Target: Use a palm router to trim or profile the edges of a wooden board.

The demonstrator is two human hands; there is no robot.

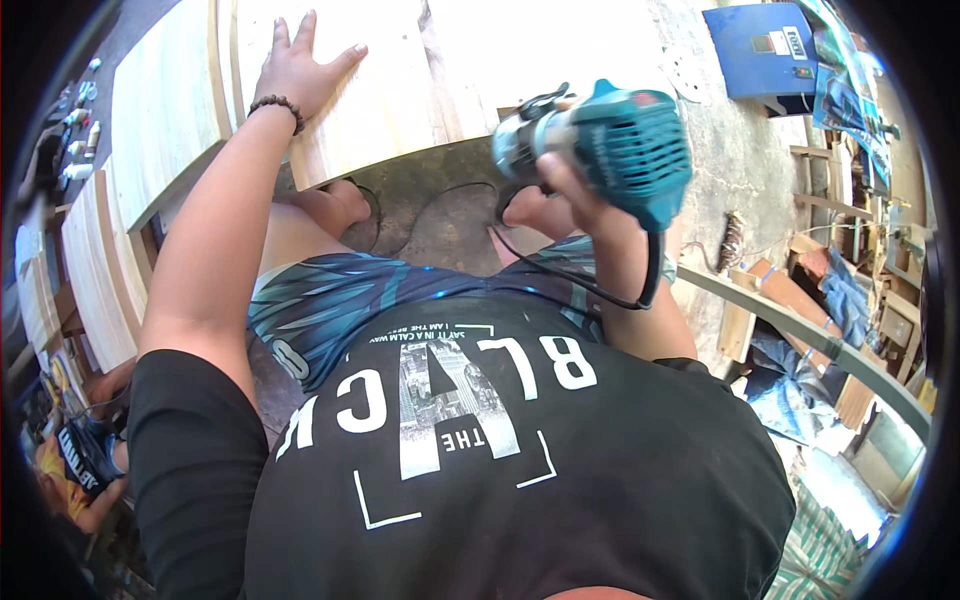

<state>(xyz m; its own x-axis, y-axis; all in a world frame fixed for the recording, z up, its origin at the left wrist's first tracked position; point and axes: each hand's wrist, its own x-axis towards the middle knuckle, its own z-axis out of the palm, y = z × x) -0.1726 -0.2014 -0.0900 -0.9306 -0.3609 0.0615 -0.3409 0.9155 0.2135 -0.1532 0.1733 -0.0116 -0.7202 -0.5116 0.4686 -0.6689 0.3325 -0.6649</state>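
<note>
My left hand (300,80) lies flat, fingers spread, on pale wooden boards (400,85) in front of me. A dark beaded bracelet circles that wrist. My right hand (580,195) is wrapped round a corded teal power router (635,145) with a metallic front end. The router is tilted sideways near the boards' near edge, to the right of my left hand. I cannot tell whether its front end touches the wood. From the back of the router a black cord (655,270) loops down and across towards my legs.
More pale boards (95,265) are stacked at the left, with several small bottles (80,145) beyond. A blue box (760,50) stands at the upper right. Along the right run a long rail (810,335) and scattered wood pieces (785,295). Another person (85,465) is at the lower left.
</note>
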